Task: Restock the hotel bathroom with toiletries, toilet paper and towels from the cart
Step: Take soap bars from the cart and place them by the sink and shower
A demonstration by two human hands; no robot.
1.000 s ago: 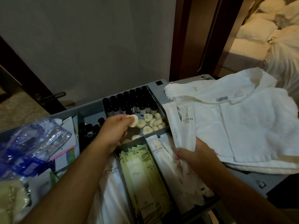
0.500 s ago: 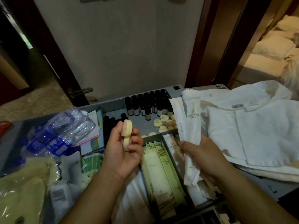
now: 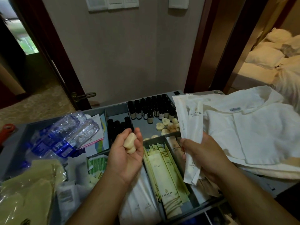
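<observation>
Cradling soaps [image 3: 129, 142] loosely in the cupped left hand [image 3: 125, 158] and clutching packets [image 3: 190, 120] in the right hand [image 3: 199, 153], possibly risking soaps rolling off.

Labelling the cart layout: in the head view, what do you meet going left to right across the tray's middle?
Left to right: water bottles → left hand holding round soaps → pale green sachets → right hand gripping dental kit packets → white towels.

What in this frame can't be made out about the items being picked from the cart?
Head view only:
- Count of round soaps in the left hand: the hand partly covers them.
- Count of white sachets in the right hand: they overlap.
- Labels on the dark bottles: too small.
- Plastic-wrapped yellowish item: cut by the bottom-left edge, blurred.
</observation>
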